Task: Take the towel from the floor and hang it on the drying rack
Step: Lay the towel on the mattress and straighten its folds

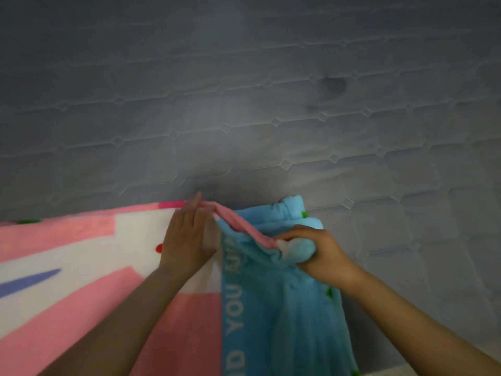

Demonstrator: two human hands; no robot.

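Now | left grip: flat, fingers straight, pressing pink, white and blue fleece towel | right grip: clenched around bunched towel edge | behind: grey quilted mattress

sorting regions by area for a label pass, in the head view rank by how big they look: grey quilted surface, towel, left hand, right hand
1. grey quilted surface, largest
2. towel
3. left hand and right hand: look alike, so not ranked; the right is bunched round the towel, the left lies flat on it.
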